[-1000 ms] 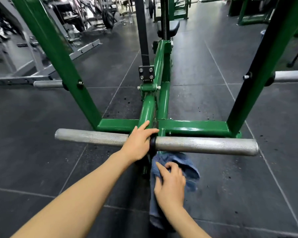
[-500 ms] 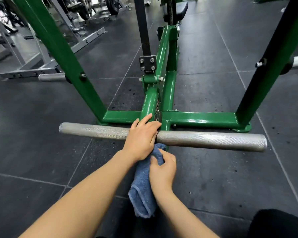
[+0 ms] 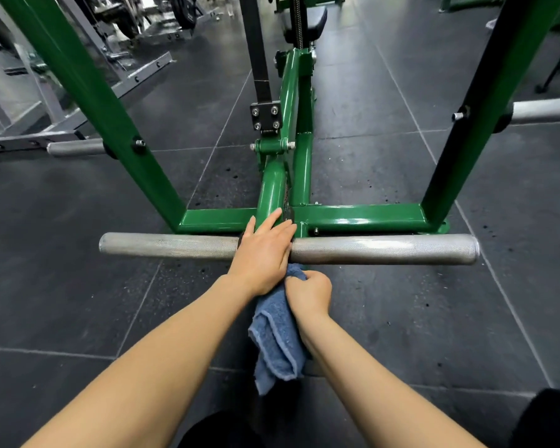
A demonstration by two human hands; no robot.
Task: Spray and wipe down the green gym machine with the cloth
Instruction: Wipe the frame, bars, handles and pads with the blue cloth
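Right hand grips the cloth hanging lengthwise downward; left hand lies flat.

The green gym machine stood on the dark floor, its glossy frame made of a low crossbeam, two slanted uprights at left and right, and a central beam running far. A knurled silver bar lay across its near side. The blue terry cloth hung bunched just below the bar's middle.
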